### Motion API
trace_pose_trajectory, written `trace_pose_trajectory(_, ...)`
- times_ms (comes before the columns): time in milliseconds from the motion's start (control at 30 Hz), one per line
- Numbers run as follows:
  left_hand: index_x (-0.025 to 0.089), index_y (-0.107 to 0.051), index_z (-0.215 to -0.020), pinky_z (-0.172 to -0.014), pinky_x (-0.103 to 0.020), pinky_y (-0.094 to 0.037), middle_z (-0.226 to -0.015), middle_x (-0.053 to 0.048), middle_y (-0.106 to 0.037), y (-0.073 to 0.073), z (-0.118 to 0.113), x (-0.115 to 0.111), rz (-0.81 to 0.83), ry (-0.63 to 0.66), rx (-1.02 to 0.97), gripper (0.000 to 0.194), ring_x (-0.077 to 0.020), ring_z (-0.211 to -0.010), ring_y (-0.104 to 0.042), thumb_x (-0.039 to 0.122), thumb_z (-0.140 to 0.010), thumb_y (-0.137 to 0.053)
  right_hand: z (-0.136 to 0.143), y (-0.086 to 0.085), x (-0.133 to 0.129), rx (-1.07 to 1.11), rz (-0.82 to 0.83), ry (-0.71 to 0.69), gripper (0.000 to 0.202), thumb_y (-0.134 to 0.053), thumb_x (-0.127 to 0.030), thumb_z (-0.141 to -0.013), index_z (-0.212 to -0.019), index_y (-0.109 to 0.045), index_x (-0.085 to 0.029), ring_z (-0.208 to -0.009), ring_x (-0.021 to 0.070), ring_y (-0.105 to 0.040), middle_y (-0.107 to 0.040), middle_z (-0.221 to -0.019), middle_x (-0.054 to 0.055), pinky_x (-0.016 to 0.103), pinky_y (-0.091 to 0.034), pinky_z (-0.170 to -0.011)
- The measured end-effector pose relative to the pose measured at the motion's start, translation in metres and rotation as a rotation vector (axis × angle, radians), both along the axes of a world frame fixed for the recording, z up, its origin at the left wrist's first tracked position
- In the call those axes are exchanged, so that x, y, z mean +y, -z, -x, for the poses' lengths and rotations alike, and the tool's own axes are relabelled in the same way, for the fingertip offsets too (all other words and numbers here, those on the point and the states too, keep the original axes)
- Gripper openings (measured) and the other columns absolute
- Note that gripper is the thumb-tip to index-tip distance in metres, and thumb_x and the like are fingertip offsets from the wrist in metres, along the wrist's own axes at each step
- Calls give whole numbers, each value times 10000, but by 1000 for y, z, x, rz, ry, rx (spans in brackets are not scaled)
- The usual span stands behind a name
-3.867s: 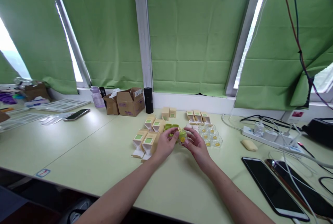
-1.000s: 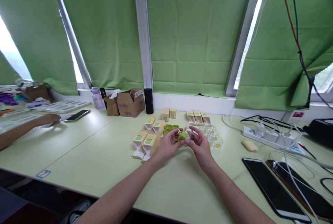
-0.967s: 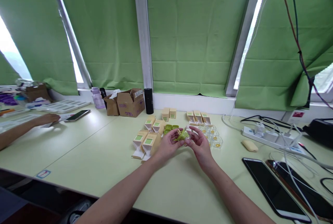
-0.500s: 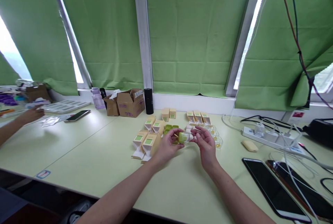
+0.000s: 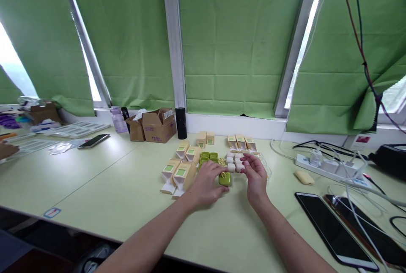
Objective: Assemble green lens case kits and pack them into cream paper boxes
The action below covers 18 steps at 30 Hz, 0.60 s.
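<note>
My left hand has its thumb and fingers around a small bottle with a rounded-square green top. It stands at table level, a yellowish loop on its top; the lower part is mostly hidden. My right hand hovers just to the right, fingers loosely bent and apart, nothing visible in them. Behind its fingertips lie several white rounded-square pieces. Green square pieces and small yellowish pieces sit behind my left hand. Clear containers are partly hidden by my right hand.
Opened small cartons stand left of my hands, with more cartons behind. Phones, a power strip and cables lie right. Cardboard boxes and a black tumbler stand at the back. Another person's hand shows far left.
The bottle has gone from lying sideways between both hands to upright at table level in my left hand. My right hand has let go. The other person's hand has moved left.
</note>
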<state>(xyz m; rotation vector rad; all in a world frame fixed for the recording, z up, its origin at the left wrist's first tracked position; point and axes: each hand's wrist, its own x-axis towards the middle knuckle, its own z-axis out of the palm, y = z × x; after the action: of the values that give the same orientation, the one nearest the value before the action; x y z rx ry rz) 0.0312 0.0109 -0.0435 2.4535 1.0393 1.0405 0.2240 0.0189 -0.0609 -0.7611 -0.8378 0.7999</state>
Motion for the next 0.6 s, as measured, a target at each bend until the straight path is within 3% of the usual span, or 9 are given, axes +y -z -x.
trace_pose_trajectory(300, 235, -725, -1142, -974, -451, -411, -1095, -52, -718, -8, -3, -3, 29, -31, 243, 465, -294, -1064, -573, 377, -742, -914, -14, -2, 11, -338, -6, 280, 269, -606, -371, -877, -1062, -698, -198, -940, 245, -645, -742, -1046, 88, 359, -492, -773)
trace_pose_trajectory(400, 239, -725, -1116, -992, -447, -392, -1079, -40, -727, -8, -3, -4, 23, -20, 278, 431, -287, -1062, -577, 397, -755, -901, -21, 1, 21, -592, 45, 328, 299, -506, -345, -936, -1099, -700, -187, -966, 266, -655, -749, -1128, 119, 379, -506, -787)
trace_pose_trajectory(467, 242, -726, -1101, -991, -444, -386, -1070, -38, -729, -7, -4, -4, 20, -18, 278, 410, -286, -1057, -578, 400, -762, -894, -24, 2, 31, -923, 161, 391, 362, -411, -277, -957, -1143, -706, -182, -1031, 281, -650, -749, -1173, 124, 408, -506, -860)
trace_pose_trajectory(600, 239, -725, -1105, -980, -443, -374, -1079, -41, -732, -5, -4, -4, 22, -8, 267, 409, -285, -1053, -578, 381, -760, -894, -29, -1, 51, -1141, 243, 377, 355, -436, -177, -927, -1093, -749, -201, -1154, 328, -607, -753, -1213, 118, 463, -443, -970)
